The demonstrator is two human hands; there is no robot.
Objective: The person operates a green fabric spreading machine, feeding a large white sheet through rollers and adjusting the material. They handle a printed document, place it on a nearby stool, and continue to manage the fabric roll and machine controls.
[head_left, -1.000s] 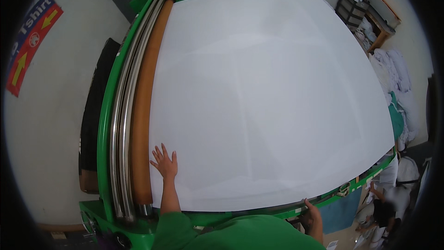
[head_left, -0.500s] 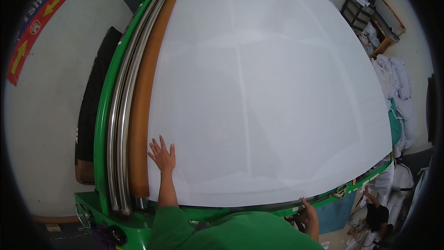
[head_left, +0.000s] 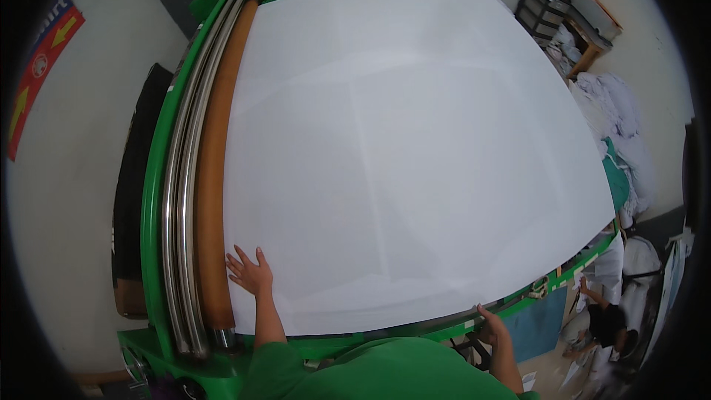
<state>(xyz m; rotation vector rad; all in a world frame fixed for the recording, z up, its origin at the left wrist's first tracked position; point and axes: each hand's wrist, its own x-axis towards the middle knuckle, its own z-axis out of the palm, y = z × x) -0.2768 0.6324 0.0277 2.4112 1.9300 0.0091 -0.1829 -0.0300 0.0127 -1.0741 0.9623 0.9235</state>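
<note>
White sheet lies under the wide-spread left hand, fingers angled more toward the brown roller than before. Right hand meets the green rail; grip hidden, cannot tell.

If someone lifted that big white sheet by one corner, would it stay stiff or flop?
The white sheet would probably flop and sag, being so broad and seemingly thin. It may crease easily, as faint lines already seem to cross it. It might slide fairly readily, since it looks smooth and lies nearly flat.
</note>
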